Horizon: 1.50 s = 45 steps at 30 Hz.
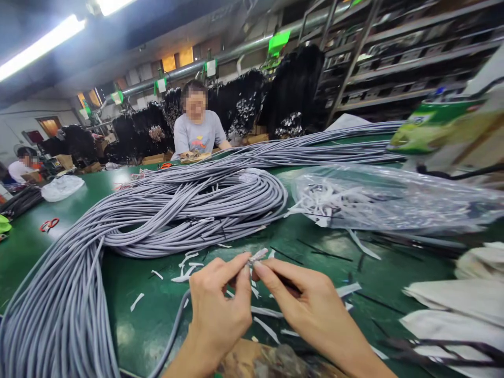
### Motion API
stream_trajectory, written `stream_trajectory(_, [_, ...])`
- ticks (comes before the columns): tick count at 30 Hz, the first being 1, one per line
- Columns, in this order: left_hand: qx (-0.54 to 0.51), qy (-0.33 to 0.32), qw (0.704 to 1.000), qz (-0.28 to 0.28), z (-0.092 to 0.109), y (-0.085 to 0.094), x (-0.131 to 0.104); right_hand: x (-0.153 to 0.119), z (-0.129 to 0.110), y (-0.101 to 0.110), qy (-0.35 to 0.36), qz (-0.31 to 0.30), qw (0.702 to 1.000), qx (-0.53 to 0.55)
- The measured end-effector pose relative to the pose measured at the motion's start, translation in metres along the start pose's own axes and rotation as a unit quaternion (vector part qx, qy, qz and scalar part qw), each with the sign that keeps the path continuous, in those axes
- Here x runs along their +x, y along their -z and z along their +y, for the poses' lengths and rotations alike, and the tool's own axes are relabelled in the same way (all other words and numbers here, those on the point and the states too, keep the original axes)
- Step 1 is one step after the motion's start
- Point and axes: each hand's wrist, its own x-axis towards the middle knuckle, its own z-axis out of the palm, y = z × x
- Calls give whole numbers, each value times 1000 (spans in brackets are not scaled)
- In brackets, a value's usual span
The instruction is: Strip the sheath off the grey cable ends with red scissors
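Cable end (259, 255), pale and loose-looking, sits between the fingertips of both hands, just above the desk (142, 336). The left hand (220, 294) has its grip pinched closed on it, and a single grey cable (177, 315) runs down from beneath that hand, apparently the same piece. The right hand (303, 289) also pinches at the tip with thumb and finger, its grip closed on the pale material.

The work on this end looks partway through: the inner material seems exposed, yet both hands are busy with it and its final form is too small to make out. White scraps (137, 302) scattered around suggest that other ends have been handled. A large bundle of grey cables (59, 304) lies alongside, probably much of what is left, though how many of those are finished cannot be told.
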Motion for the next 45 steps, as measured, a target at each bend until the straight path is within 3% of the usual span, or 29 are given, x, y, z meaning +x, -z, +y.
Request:
stream_trajectory(6, [-5, 21, 1000, -11, 3, -1, 2, -10, -4, -3, 122, 94, 984, -95])
stream_trajectory(9, [17, 52, 999, 6, -3, 0, 6, -15, -12, -2, 171, 59, 979, -92])
stream_trajectory(10, [36, 58, 998, 16, -6, 1, 7, -15, -13, -2, 169, 30, 982, -82])
stream_trajectory(13, [50, 57, 996, 42, -12, 3, 7, -10, -7, -1, 57, 51, 993, -91])
stream_trajectory(15, [20, 59, 997, 49, -12, 3, 5, -6, 1, -1, 24, 61, 991, -113])
stream_trajectory(18, [-23, 72, 995, 61, -9, -1, 2, -4, 9, -3, 65, 31, 990, -118])
stream_trajectory(21, [-36, 75, 994, 72, -6, -3, 1, -5, 8, -4, 95, 39, 987, -125])
stream_trajectory(45, [66, -58, 990, 108, -10, -4, -6, -12, 7, -4, 125, 56, 973, -186])
